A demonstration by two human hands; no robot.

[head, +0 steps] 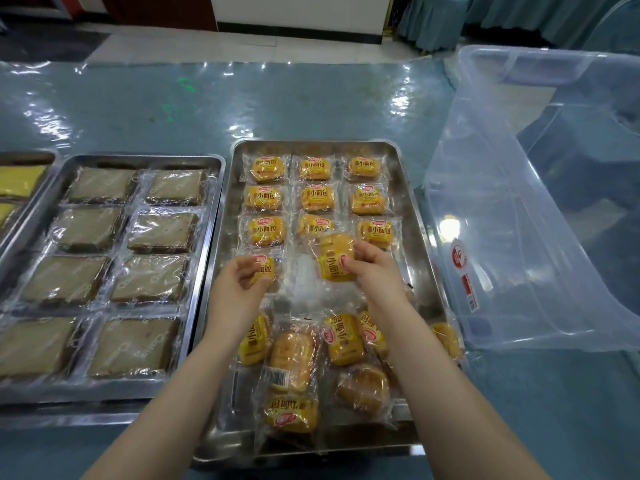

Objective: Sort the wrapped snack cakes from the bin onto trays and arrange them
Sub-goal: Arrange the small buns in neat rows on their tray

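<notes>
A steel tray (420, 216) in the middle holds yellow wrapped snack cakes. Three neat rows fill its far half, for example one cake (317, 197). My left hand (239, 289) pinches a wrapped cake (265, 269) at the left of the fourth row. My right hand (375, 268) grips another wrapped cake (335, 259), held turned sideways just above the tray's middle. Several loose cakes (294, 358) lie jumbled at the near end, partly under my forearms.
A second steel tray (207, 161) on the left carries brown wrapped cakes (162, 232) in two columns. A third tray (20, 157) with yellow items peeks in at the far left. A clear plastic bin (540, 202) stands on the right. The table has a shiny blue-green cover.
</notes>
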